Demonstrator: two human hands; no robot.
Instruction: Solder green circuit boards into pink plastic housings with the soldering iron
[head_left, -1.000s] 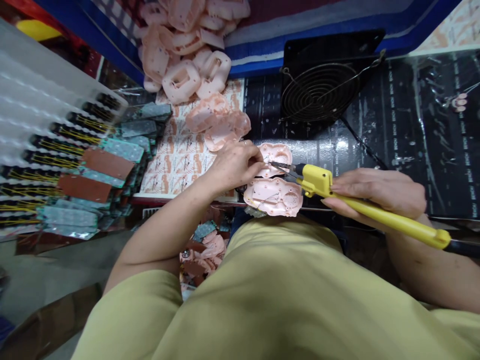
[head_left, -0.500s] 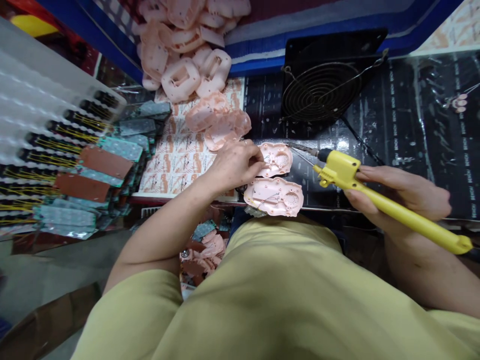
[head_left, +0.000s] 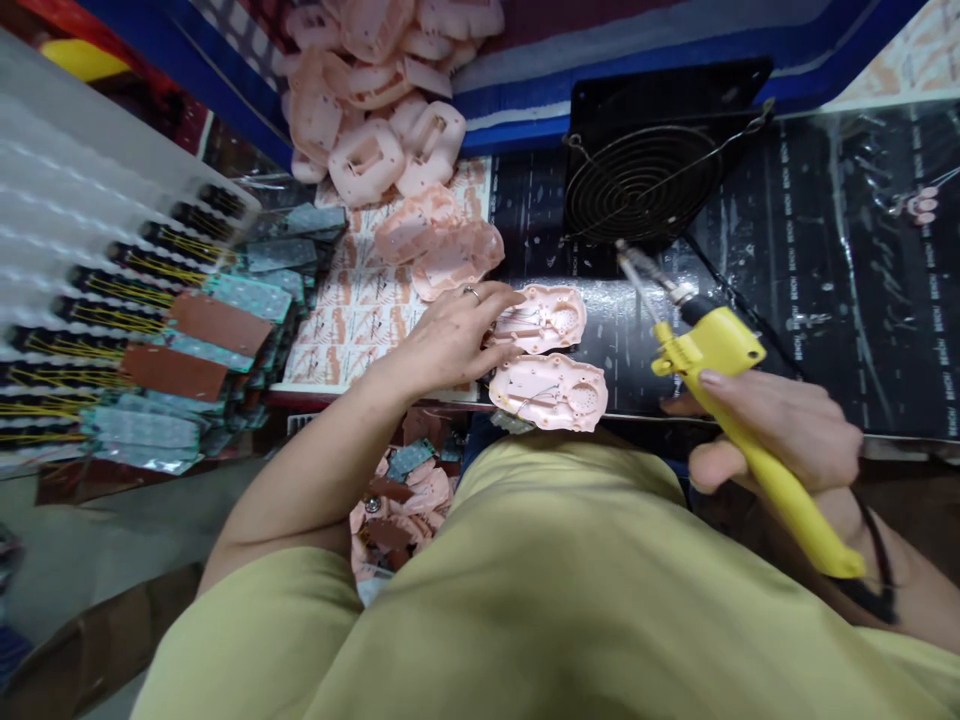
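My right hand [head_left: 787,430] is wrapped round the handle of a yellow soldering gun [head_left: 716,345], its metal tip raised in front of the fan and away from the shells. My left hand [head_left: 461,335] grips the left end of a pink plastic shell [head_left: 551,318], thumb on the near edge and fingers on the far edge. Thin wires show inside this shell, beside a round speaker-like recess. Just nearer to me lies a second pink shell [head_left: 551,392], also with thin wires, at the table's front edge.
A black fan [head_left: 641,185] with a wire guard stands behind the shells. More pink shells [head_left: 457,260] lie beyond my left hand, others in a blue crate [head_left: 517,120]. Stacked circuit boards [head_left: 217,330] with yellow-wired black parts are at left. Loose pieces [head_left: 409,490] sit below the edge.
The soldering gun has swung away from the upper shell, its tip now farther up and right. My left fingers have spread from a pinch to span the shell's end.
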